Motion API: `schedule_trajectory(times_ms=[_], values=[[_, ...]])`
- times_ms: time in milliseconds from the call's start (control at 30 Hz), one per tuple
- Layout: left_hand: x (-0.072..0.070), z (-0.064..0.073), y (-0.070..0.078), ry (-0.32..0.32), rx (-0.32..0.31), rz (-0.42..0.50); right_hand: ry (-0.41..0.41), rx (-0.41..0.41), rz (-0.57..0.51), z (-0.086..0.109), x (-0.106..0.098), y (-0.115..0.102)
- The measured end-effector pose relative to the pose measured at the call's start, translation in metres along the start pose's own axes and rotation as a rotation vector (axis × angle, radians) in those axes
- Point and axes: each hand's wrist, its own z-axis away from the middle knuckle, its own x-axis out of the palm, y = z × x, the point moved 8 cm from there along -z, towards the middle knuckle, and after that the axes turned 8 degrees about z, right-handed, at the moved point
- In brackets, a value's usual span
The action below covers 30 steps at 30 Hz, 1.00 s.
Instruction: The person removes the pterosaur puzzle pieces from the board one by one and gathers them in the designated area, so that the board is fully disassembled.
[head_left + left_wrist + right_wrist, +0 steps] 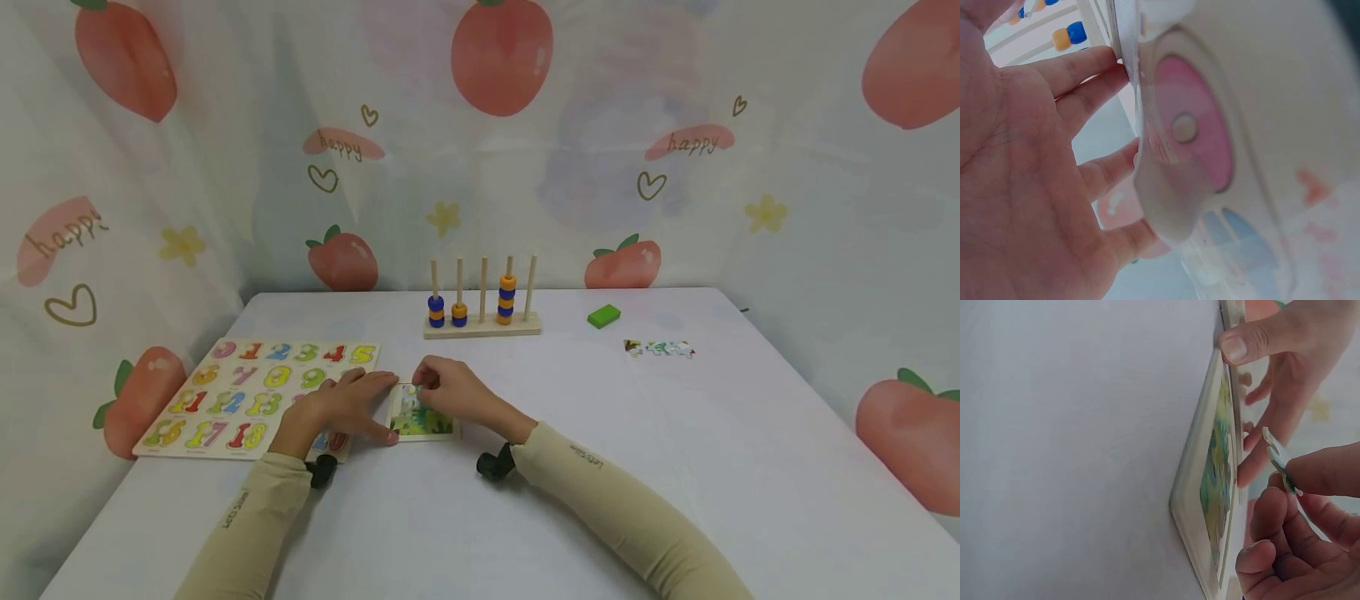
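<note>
A small jigsaw puzzle [420, 423] with a green picture lies in its pale frame at the middle of the table. My left hand [333, 410] steadies the frame's left side, thumb at the near corner and straight fingers at the far one. Above the puzzle, my right hand [455, 392] pinches a jigsaw piece [1279, 464] between thumb and fingers. In the right wrist view the piece is tilted on edge, apart from the frame [1188, 478]. The left wrist view shows the left palm [1029, 169] with its fingers extended.
A number peg board [217, 400] lies at the left, partly under the left hand. Behind the puzzle stands a bead-stacking abacus [480, 330]. A green block [603, 316] and several loose jigsaw pieces [660, 348] lie at the back right.
</note>
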Motion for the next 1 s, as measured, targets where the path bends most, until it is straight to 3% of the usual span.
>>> schedule_trajectory(times_ms=[1000], values=[[0.002, -0.002, -0.001, -0.004, 0.006, -0.016, 0.118, 0.072, -0.072, 0.014, -0.047, 0.027]])
